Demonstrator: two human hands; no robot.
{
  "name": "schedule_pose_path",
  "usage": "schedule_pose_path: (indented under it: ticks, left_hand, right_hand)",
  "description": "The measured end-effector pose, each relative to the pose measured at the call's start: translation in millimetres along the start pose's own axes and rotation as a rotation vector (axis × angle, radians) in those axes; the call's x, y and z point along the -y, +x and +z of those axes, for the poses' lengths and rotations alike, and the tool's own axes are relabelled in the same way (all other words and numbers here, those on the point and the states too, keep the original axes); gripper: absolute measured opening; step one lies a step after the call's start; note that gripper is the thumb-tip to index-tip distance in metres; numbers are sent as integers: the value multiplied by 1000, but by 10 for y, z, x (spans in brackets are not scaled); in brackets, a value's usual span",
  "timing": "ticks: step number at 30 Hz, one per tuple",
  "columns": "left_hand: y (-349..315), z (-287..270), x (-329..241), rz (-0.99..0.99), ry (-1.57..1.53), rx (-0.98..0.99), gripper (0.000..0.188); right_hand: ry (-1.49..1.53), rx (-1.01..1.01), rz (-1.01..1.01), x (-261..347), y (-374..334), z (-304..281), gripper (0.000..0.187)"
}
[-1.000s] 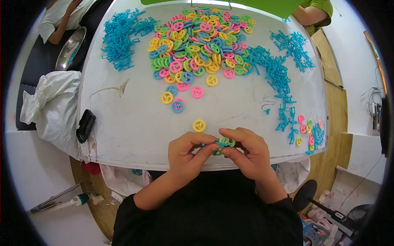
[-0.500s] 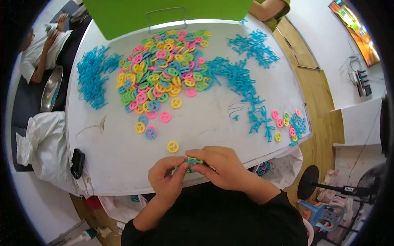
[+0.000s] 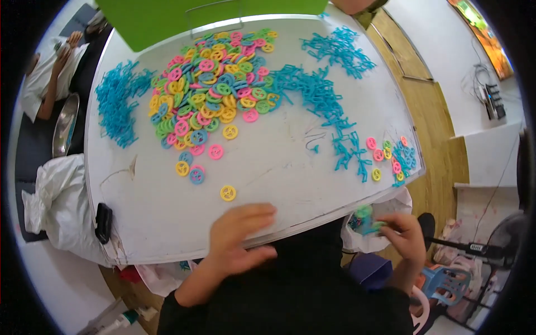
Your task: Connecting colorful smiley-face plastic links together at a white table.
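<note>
Over bag, right fingers pinching probable green wheel; fan print illegible.

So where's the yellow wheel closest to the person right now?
In the head view, the yellow wheel lies left of centre on the white table, just beyond the left hand.

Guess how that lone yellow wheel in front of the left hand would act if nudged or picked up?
The yellow wheel is probably light for its size, given the open gaps between its spokes. Lying flat on the white table, it would likely slide when nudged. Its round rim suggests it could roll if stood on edge.
</note>
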State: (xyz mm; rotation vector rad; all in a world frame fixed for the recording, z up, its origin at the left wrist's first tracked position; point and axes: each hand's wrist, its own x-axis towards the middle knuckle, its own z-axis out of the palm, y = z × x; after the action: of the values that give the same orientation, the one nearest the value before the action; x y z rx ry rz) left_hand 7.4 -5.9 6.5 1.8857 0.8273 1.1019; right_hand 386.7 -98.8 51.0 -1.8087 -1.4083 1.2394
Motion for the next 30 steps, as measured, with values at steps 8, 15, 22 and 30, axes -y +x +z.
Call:
schedule_pose_path:
  ticks: [8, 15, 22, 30]
  left_hand:
    - [-88, -154, 126, -262, 303, -280, 16]
    - [-171, -157, 123, -245, 328, -278, 17]
    - [-164, -118, 1, -249, 288, -237, 17]
    - [-173, -226, -56, -275, 257, -264, 15]
  right_hand:
    - [-981, -440, 58, -1561, -67, -49, 30]
    - [-277, 237, -230, 533, 517, 224, 14]
    - [-771, -474, -825, 919, 2307, 874, 33]
    - [-923, -302, -733, 847, 2372, 922, 40]
